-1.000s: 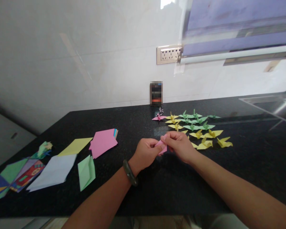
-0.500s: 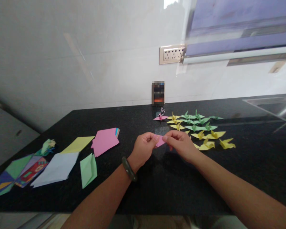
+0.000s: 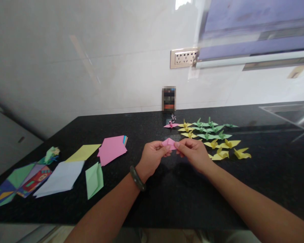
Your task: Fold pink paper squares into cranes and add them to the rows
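Note:
Both my hands pinch a small folded pink paper point(image 3: 169, 143) just above the black counter point(image 3: 167, 199). My left hand point(image 3: 153, 157), with a dark band on its wrist, grips the paper's left side. My right hand point(image 3: 192, 153) holds its right side with thumb and fingers closed. Just beyond my right hand lie several finished yellow paper cranes point(image 3: 224, 148) and green paper cranes point(image 3: 207, 130), plus one pink crane point(image 3: 171, 125).
To the left lie a stack of pink sheets point(image 3: 111, 149), a yellow sheet point(image 3: 83, 152), a folded green sheet point(image 3: 94, 179), a pale blue sheet point(image 3: 59, 178) and patterned papers point(image 3: 17, 184). A small dark box point(image 3: 169, 98) stands against the white wall. A sink point(image 3: 294, 114) is at the far right.
My hands have lifted slightly and turned the pink paper, which now shows a pointed peak between my fingers. The view has shifted a little.

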Demonstrator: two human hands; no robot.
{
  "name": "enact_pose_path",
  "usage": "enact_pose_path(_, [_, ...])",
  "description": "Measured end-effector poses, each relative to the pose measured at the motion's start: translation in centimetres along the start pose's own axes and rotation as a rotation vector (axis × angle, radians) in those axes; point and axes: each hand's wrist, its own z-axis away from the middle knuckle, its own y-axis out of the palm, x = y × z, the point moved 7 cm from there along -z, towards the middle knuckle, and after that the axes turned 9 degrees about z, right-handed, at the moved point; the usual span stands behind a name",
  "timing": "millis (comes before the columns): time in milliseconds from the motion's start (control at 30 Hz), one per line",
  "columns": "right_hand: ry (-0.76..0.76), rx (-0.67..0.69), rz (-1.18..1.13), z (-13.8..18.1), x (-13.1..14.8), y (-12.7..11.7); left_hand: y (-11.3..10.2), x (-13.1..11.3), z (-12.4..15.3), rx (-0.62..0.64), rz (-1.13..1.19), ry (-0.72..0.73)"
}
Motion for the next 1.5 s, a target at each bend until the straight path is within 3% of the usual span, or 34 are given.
enact_pose_path(333, [-0.098,0.045,0.211,-0.4,0.9,-0.7,0.6,0.6,0.0,0.080,-0.046,-0.038])
enact_pose_path(533, [-0.229,0.093,0.336,-0.6,1.8,-0.8,0.3,1.7,0.0,0.051,-0.061,-0.126])
enact_pose_path(667, [-0.207,0.110,0.337,-0.6,1.7,-0.7,0.7,1.7,0.2,0.084,-0.006,-0.147])
enact_pose_path(833, [-0.130,0.145,0.288,-0.5,0.9,-0.3,0.1,0.5,0.0,0.004,-0.047,-0.001])
enact_pose_path(1000, [-0.106,0.311,0.192,0.2,0.2,1.8,-0.2,0.1,-0.2,-0.020,0.030,0.063])
enact_pose_path(1200, [0.082,0.114,-0.102,0.4,-0.6,1.8,0.2,0.7,-0.2,0.048,0.177,0.022])
enact_pose_path(1333, [0.056,0.104,-0.138,0.4,-0.3,1.7,-0.3,0.5,-0.3,-0.021,0.104,0.057])
enact_pose_path(1500, [0.009,0.020,-0.140,0.0,-0.2,0.8,0.1,0.5,-0.1,-0.015,0.080,0.025])
